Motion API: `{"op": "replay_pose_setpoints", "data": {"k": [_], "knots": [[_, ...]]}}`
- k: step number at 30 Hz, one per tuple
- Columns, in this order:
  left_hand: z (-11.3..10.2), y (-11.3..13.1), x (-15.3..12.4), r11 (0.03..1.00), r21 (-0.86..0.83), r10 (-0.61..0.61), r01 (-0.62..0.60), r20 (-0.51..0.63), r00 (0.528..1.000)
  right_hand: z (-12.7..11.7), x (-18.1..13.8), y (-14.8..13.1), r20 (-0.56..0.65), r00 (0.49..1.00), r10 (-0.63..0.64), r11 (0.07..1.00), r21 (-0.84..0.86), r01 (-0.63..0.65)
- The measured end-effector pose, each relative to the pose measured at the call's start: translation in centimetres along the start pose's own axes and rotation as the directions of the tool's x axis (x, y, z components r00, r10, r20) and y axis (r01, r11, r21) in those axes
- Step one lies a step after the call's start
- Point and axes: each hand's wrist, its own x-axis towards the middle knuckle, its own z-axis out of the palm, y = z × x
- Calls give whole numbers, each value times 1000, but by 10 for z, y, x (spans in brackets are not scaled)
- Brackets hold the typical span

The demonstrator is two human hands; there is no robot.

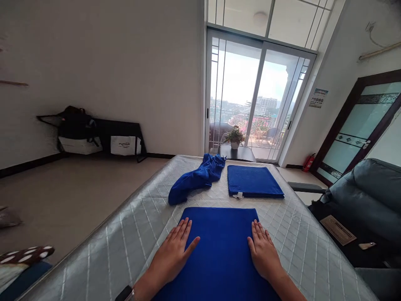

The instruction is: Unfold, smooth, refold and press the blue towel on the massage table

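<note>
A blue towel lies spread flat in front of me on the table's silver quilted cover. My left hand rests flat on its left side, fingers stretched out and open. My right hand lies flat on its right side, also open. Beyond it sits a neatly folded blue towel with a small white label at its near edge. To the left of that one lies a crumpled blue towel.
A dark sofa stands to the right of the table. A small potted plant sits on a dark side table before the glass balcony doors. Black and white bags lean against the left wall. A red fire extinguisher stands in the right corner.
</note>
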Motion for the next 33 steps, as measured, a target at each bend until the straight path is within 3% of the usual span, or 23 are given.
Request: {"op": "replay_pose_setpoints", "data": {"k": [8, 15, 23, 33], "knots": [[7, 1, 1, 1000, -15, 23, -24, -92, 996, -6, 2, -1, 36, 999, 9, 997, -74, -7], [2, 4, 0, 1000, -10, 28, -29, -102, 994, -20, 42, -9, -7, 999, -47, 996, -72, 46], [13, -3, 2, 999, 18, 31, -29, -101, 994, 4, 65, 3, -69, 997, -44, 999, -15, 43], [8, -2, 3, 993, 111, -45, 51, -51, 998, 3, 64, 3, -66, 997, -30, 999, 16, 31]]}}
